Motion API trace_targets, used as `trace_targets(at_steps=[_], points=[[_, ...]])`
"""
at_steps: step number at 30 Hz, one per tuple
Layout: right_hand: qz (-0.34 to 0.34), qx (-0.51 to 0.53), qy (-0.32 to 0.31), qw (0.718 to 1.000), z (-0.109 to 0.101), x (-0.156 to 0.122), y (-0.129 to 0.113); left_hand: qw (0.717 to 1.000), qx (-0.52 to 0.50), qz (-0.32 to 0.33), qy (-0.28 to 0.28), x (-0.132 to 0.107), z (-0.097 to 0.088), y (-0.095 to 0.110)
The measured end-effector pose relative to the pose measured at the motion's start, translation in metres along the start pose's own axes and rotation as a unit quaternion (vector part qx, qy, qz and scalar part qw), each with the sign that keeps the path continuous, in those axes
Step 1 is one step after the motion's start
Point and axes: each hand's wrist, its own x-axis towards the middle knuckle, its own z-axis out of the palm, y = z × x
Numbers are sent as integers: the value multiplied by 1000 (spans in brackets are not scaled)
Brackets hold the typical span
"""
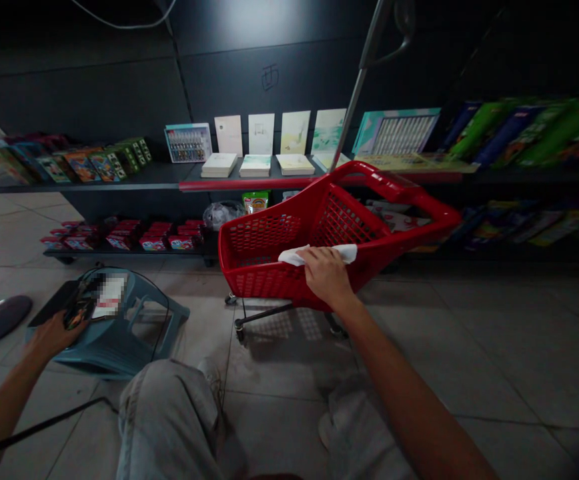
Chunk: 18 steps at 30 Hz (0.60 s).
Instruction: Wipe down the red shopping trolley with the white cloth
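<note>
A white cloth (344, 253) is bunched under my right hand (327, 275), whose fingers close over it. Cloth and hand rest on the near upper rim of a red plastic shopping cart (269, 280) with meshed walls and a looped red handle. My left hand (55, 335) is off to the left, at a blue-grey plastic stool (119, 340). Its fingers are curled at the near end of a dark object (80, 308) on the stool top, partly hidden and too unclear to name. Beside that object lies a partly blurred white item (110, 293).
Behind the cart, a dark shelf (159, 177) holds books, boxed sets and packets. Red packs (124, 233) fill the lower shelf. A thin metal pole (352, 110) rises behind the cart. A black cable (39, 427) crosses lower left, near another person's shoe (2, 320).
</note>
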Motion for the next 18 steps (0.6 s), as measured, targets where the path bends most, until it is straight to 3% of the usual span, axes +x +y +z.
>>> trace_targets(at_steps=[7,13,18], points=[[3,0,-3,1000,-1,0,0,1000,12,-13,-19,-4,-6,7],[7,0,-1,1000,-4,1,-2,997,-12,-80,-18,-16,-17,24],[5,6,-2,1000,-3,1,-1,998,-18,-66,-1,-17,-14,24]])
